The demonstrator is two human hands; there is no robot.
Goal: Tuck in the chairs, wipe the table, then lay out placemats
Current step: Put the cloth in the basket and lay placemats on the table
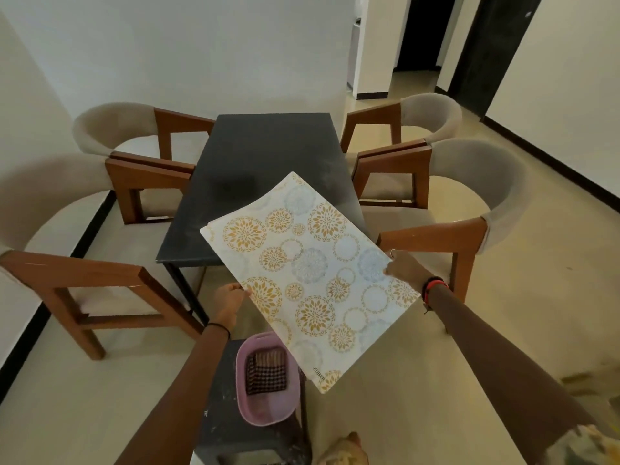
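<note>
Placemat (310, 273) in midair over table (255, 156), left hand (229, 302) and right hand (404, 268) clamped on its edges.

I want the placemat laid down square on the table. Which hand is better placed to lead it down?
Probably the right hand: it grips the placemat on the long edge nearer the table. The left hand grips the opposite edge, off the table's end.

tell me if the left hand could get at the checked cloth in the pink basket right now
Probably not yet: the left hand grips the placemat. The cloth lies uncovered in the basket just below it.
</note>
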